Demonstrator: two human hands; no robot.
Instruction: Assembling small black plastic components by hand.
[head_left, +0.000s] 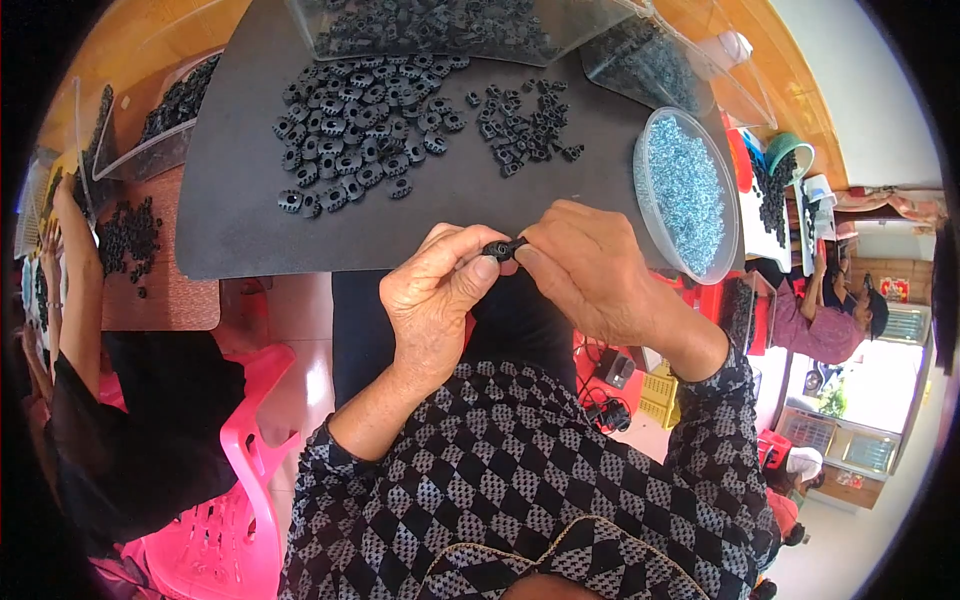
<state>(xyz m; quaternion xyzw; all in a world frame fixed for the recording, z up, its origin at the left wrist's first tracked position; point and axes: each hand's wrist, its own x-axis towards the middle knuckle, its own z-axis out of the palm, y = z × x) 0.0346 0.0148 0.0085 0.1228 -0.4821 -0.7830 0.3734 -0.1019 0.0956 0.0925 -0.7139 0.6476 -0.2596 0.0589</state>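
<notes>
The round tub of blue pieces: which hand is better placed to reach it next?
Probably the right hand: the tub stands on that side, closer to it than to the left hand. Both, though, pinch a small black part.

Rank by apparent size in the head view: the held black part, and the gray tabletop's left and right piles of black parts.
1. Left pile of black parts
2. Right pile of black parts
3. Held black part, partly covered

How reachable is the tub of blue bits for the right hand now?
Probably yes: nothing seems to stand between the right hand and the open tub, though that hand holds a black part.
</notes>
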